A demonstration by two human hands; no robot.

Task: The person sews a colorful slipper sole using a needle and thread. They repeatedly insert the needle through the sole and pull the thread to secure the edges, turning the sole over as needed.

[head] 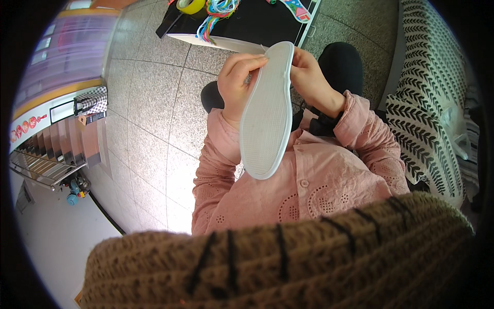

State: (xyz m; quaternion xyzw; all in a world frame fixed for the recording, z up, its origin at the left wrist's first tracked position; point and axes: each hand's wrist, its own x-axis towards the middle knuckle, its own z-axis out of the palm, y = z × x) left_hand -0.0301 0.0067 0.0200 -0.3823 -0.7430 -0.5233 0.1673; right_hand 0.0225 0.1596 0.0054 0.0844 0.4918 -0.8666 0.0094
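Observation:
A white shoe insole (266,116) with a fine-ribbed face and white edging is held up in front of my chest, its long axis running away from me. My left hand (239,81) pinches its left edge close to the far end. On the opposite edge my right hand (310,79) grips it, with some fingers hidden behind the insole. A short pale thread end (263,48) sticks out by my left fingertips. The underside of the insole is out of sight.
Ahead stands a black-topped table (258,29) bearing a yellow tape roll (190,5), colourful thread skeins (220,15) and a patterned insole (298,9). Leaf-print fabric (424,96) covers furniture at right, with a clear plastic bag (455,129). Stairs (58,141) lie at far left.

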